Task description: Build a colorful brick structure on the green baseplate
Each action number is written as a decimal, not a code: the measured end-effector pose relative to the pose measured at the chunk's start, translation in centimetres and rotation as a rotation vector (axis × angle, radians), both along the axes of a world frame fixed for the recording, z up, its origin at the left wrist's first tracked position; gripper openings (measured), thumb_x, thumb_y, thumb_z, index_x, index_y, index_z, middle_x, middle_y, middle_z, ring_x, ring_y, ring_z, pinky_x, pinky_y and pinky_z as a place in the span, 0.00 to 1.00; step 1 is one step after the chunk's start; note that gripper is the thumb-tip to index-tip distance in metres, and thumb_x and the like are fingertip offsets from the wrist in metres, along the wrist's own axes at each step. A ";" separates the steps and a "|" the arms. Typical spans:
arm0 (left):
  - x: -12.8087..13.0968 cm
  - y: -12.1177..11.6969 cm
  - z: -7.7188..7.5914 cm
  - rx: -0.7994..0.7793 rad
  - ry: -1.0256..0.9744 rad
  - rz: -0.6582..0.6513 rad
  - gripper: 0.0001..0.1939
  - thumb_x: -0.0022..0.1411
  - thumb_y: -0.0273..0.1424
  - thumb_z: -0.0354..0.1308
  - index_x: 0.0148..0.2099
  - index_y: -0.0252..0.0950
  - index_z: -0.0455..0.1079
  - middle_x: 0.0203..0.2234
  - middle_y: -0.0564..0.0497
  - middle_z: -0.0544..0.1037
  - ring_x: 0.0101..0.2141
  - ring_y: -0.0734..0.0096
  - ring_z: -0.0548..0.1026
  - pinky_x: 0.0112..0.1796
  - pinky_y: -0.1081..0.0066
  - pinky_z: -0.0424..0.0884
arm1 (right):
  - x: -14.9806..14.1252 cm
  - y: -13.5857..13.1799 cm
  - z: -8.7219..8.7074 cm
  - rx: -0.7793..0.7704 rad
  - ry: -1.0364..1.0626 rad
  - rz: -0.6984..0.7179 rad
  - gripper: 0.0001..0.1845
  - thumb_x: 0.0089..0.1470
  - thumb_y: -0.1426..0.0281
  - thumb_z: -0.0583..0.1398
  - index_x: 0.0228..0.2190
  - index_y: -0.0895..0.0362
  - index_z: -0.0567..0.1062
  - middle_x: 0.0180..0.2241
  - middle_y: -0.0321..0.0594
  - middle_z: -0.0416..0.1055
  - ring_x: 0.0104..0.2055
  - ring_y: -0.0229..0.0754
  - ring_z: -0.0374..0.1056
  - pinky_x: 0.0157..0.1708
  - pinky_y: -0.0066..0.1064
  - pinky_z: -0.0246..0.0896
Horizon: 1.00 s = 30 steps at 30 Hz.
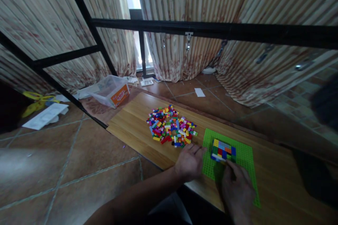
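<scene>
A green baseplate (245,154) lies on the low wooden table, with a block of coloured toy bricks (223,150) built up on it. My right hand (237,186) is at the near edge of this block, thumb and fingers pinched together; whatever is between them is too small and shaded to make out. Resting beside the baseplate's left edge, my left hand (189,161) has its fingers loosely stretched and holds nothing visible. Just beyond the left hand spreads a pile of loose toy bricks (169,126) in many colours.
The wooden table (132,119) runs diagonally over a tiled floor. A clear plastic box (105,91) with an orange label stands past its far left end. Black metal bars (163,26) cross in front of striped curtains (169,56). White foam pieces (46,116) lie at left.
</scene>
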<state>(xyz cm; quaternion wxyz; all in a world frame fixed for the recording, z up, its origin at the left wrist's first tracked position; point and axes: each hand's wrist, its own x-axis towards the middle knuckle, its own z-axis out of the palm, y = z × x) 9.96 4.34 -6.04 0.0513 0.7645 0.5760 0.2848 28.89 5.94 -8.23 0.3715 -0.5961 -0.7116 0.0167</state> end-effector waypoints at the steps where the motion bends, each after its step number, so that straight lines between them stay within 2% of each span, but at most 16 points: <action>1: -1.2 0.4 0.6 0.020 -0.030 0.096 0.19 0.62 0.27 0.52 0.56 0.33 0.67 0.44 0.42 0.77 0.44 0.61 0.74 0.47 0.59 0.71 | 0.0 0.0 0.0 0.002 0.003 0.005 0.22 0.62 0.60 0.50 0.40 0.59 0.79 0.40 0.50 0.77 0.40 0.49 0.72 0.41 0.39 0.64; 4: -5.2 2.5 2.7 0.019 -0.007 0.447 0.16 0.64 0.28 0.51 0.53 0.33 0.69 0.42 0.42 0.78 0.44 0.57 0.74 0.47 0.56 0.70 | 0.1 0.0 -0.1 -0.010 0.005 0.008 0.22 0.62 0.59 0.50 0.40 0.59 0.79 0.40 0.50 0.76 0.40 0.50 0.71 0.41 0.39 0.64; 5: -6.4 3.4 3.4 -0.017 0.034 0.519 0.15 0.65 0.30 0.50 0.51 0.33 0.70 0.41 0.42 0.78 0.44 0.56 0.74 0.47 0.56 0.70 | 0.1 0.0 -0.1 -0.017 0.006 0.002 0.22 0.62 0.59 0.50 0.40 0.59 0.79 0.40 0.50 0.76 0.40 0.50 0.71 0.41 0.39 0.64; 7: -8.3 5.2 4.4 -0.119 0.120 0.565 0.14 0.66 0.31 0.50 0.49 0.33 0.71 0.41 0.41 0.78 0.44 0.56 0.74 0.46 0.58 0.71 | 0.0 0.0 -0.1 -0.025 0.012 -0.004 0.21 0.62 0.60 0.50 0.40 0.59 0.79 0.40 0.50 0.76 0.39 0.49 0.71 0.41 0.39 0.64; 9: -9.2 6.6 5.0 -0.220 0.186 0.541 0.14 0.65 0.32 0.50 0.49 0.34 0.72 0.42 0.42 0.78 0.45 0.57 0.75 0.47 0.61 0.70 | -0.1 0.0 0.0 -0.032 0.020 0.002 0.21 0.62 0.61 0.51 0.40 0.59 0.78 0.39 0.50 0.76 0.39 0.48 0.71 0.41 0.39 0.65; 12: -9.1 7.6 5.0 -0.290 0.259 0.484 0.14 0.65 0.32 0.50 0.48 0.36 0.73 0.43 0.43 0.79 0.46 0.59 0.75 0.48 0.64 0.70 | -0.2 0.0 0.2 -0.035 0.051 0.015 0.19 0.62 0.62 0.51 0.40 0.59 0.78 0.39 0.49 0.76 0.40 0.47 0.71 0.42 0.39 0.65; 18: -8.5 7.7 4.3 -0.333 0.286 0.472 0.16 0.64 0.27 0.49 0.50 0.37 0.73 0.43 0.44 0.79 0.46 0.61 0.76 0.47 0.67 0.70 | -0.5 0.0 0.6 -0.039 0.145 0.015 0.17 0.62 0.65 0.51 0.39 0.58 0.79 0.38 0.48 0.76 0.40 0.45 0.71 0.43 0.39 0.66; 23: -8.5 7.6 4.5 -0.386 0.318 0.485 0.16 0.66 0.27 0.46 0.46 0.33 0.75 0.42 0.41 0.79 0.45 0.61 0.77 0.46 0.68 0.71 | -0.6 0.0 0.7 -0.042 0.154 -0.012 0.17 0.61 0.66 0.51 0.38 0.58 0.79 0.38 0.47 0.76 0.40 0.44 0.71 0.43 0.39 0.66; 30: -8.8 8.0 4.7 -0.440 0.337 0.423 0.14 0.64 0.29 0.50 0.43 0.34 0.76 0.42 0.42 0.80 0.48 0.61 0.76 0.48 0.69 0.71 | -0.5 0.1 0.4 -0.036 0.173 0.000 0.16 0.61 0.67 0.52 0.38 0.59 0.79 0.38 0.48 0.76 0.40 0.44 0.71 0.42 0.38 0.66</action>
